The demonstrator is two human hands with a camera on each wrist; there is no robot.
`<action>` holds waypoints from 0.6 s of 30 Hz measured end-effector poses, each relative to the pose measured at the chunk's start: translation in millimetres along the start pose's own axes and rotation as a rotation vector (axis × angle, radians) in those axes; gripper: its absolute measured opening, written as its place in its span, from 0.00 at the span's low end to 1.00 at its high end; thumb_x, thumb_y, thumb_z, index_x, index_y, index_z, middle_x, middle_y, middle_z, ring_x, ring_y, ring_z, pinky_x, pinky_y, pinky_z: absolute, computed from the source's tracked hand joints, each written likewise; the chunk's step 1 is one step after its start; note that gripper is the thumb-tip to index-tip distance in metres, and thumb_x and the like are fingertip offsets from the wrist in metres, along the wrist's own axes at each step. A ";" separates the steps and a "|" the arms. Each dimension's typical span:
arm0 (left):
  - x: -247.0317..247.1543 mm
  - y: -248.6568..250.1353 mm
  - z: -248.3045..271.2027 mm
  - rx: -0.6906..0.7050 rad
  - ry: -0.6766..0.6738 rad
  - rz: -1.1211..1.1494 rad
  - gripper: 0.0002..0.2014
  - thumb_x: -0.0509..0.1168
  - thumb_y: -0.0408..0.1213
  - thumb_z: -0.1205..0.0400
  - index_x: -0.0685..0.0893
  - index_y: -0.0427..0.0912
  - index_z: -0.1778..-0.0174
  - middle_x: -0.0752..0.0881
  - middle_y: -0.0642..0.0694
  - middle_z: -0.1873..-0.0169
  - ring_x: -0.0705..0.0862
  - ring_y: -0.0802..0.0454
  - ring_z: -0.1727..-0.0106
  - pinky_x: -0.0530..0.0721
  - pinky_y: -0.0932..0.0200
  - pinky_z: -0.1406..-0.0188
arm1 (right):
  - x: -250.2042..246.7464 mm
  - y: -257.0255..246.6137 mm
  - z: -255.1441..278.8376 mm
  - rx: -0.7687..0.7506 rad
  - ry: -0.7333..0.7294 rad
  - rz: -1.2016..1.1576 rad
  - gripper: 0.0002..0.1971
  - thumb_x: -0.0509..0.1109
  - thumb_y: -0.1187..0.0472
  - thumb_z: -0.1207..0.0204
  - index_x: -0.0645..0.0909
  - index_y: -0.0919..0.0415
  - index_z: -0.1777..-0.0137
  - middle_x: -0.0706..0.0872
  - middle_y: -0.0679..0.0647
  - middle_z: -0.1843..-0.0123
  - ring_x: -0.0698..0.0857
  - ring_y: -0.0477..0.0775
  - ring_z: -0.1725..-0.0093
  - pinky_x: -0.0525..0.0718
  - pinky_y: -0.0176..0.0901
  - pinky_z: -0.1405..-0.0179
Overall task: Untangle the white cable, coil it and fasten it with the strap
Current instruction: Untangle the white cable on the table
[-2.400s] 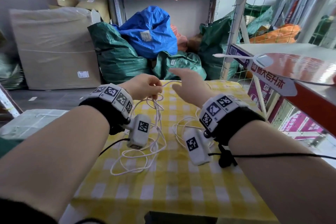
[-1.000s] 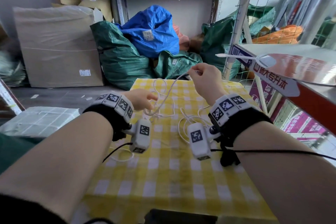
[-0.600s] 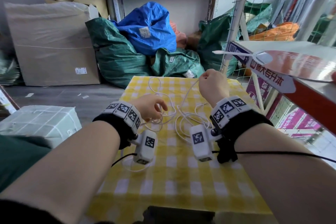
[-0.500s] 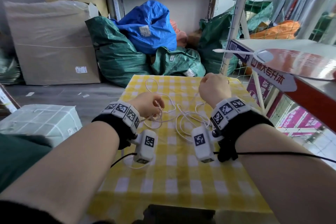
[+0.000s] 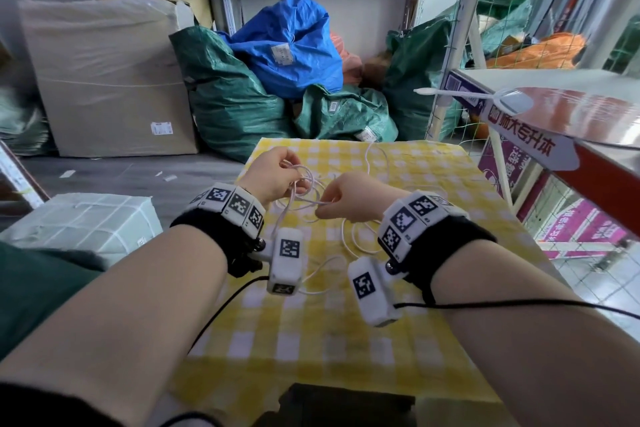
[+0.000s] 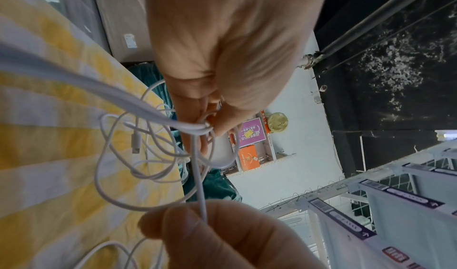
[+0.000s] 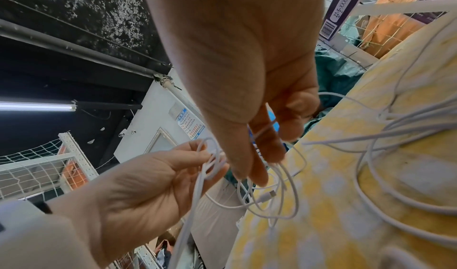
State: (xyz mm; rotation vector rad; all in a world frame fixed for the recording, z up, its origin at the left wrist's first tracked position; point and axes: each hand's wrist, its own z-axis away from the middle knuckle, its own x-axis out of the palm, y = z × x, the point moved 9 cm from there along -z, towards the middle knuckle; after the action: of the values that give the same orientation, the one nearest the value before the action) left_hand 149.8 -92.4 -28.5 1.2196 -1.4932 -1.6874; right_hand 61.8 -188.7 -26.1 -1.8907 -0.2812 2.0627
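Note:
The thin white cable [image 5: 360,242] lies in tangled loops on the yellow checked tablecloth [image 5: 311,340]. My left hand [image 5: 295,181] is raised over the far left of the table and pinches a bunch of strands [image 6: 197,128] between thumb and fingers. Close to its right, my right hand [image 5: 323,206] pinches a single strand [image 6: 203,204] that runs out of that bunch. Small loops [image 7: 272,201] hang between the two hands. One connector plug [image 6: 135,142] rests on the cloth below them, also visible as the plug [image 7: 268,196]. No strap is in view.
Green and blue sacks [image 5: 287,45] pile up behind the table, with a large wrapped cardboard box [image 5: 104,73] to their left. A white shelf [image 5: 519,80] carrying a red fan [image 5: 588,118] juts in at the right. A wrapped parcel [image 5: 83,222] sits low left.
My right hand has come down and to the left until it is next to the left hand. The left hand has lifted slightly further away with its loops.

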 end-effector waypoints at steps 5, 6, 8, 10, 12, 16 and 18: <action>-5.3 -1.2 5.1 -0.108 -0.058 -0.061 0.16 0.61 0.13 0.26 0.76 0.41 0.60 0.80 0.35 0.62 0.85 0.41 0.66 0.89 0.46 0.61 | -11.9 -3.0 -0.7 -0.028 0.092 -0.114 0.15 0.68 0.48 0.22 0.90 0.58 0.54 0.77 0.47 0.74 0.70 0.42 0.78 0.67 0.34 0.79; -6.9 -2.5 6.3 -0.134 -0.072 -0.132 0.16 0.61 0.13 0.27 0.76 0.41 0.59 0.80 0.35 0.61 0.85 0.39 0.65 0.89 0.41 0.59 | -14.8 -3.1 0.1 -0.032 0.100 -0.149 0.16 0.68 0.46 0.22 0.90 0.57 0.56 0.74 0.46 0.77 0.68 0.42 0.80 0.64 0.33 0.82; -7.8 -5.2 9.9 -0.181 -0.115 -0.287 0.13 0.60 0.17 0.26 0.76 0.41 0.58 0.79 0.36 0.61 0.85 0.38 0.66 0.88 0.36 0.56 | -21.3 -0.4 1.1 -0.023 0.134 -0.197 0.15 0.69 0.46 0.23 0.89 0.57 0.58 0.73 0.46 0.78 0.67 0.42 0.81 0.63 0.31 0.83; -5.1 -7.3 16.5 -0.238 -0.170 -0.389 0.10 0.57 0.21 0.22 0.75 0.41 0.55 0.79 0.36 0.61 0.85 0.37 0.68 0.88 0.38 0.55 | -30.0 3.9 0.8 0.000 0.213 -0.214 0.13 0.69 0.50 0.23 0.88 0.58 0.59 0.75 0.45 0.76 0.70 0.41 0.78 0.65 0.29 0.82; -0.7 -7.5 22.2 -0.285 -0.216 -0.462 0.10 0.53 0.25 0.18 0.74 0.40 0.46 0.80 0.36 0.63 0.85 0.38 0.68 0.87 0.43 0.58 | -36.9 4.6 0.4 0.008 0.291 -0.218 0.12 0.69 0.52 0.23 0.88 0.59 0.59 0.76 0.45 0.74 0.71 0.41 0.76 0.67 0.33 0.79; 4.7 21.3 19.9 -0.022 -0.190 -1.044 0.12 0.62 0.34 0.19 0.80 0.43 0.40 0.85 0.42 0.60 0.84 0.44 0.59 0.81 0.57 0.61 | -45.8 0.9 2.0 -0.004 0.375 -0.195 0.11 0.69 0.53 0.22 0.87 0.60 0.57 0.76 0.44 0.72 0.72 0.41 0.72 0.67 0.35 0.75; 13.0 46.1 19.0 0.220 -0.099 -1.119 0.14 0.67 0.37 0.23 0.83 0.47 0.41 0.84 0.45 0.49 0.81 0.46 0.45 0.75 0.59 0.53 | -50.0 -1.2 3.5 -0.022 0.393 -0.196 0.11 0.68 0.53 0.22 0.87 0.60 0.56 0.74 0.44 0.72 0.71 0.41 0.72 0.66 0.34 0.75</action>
State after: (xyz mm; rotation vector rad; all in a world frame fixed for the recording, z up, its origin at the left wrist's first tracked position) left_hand 120.5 -105.1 12.0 2.3973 -1.0824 -2.2763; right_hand 61.8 -205.7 21.0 -2.1337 -0.3731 1.5299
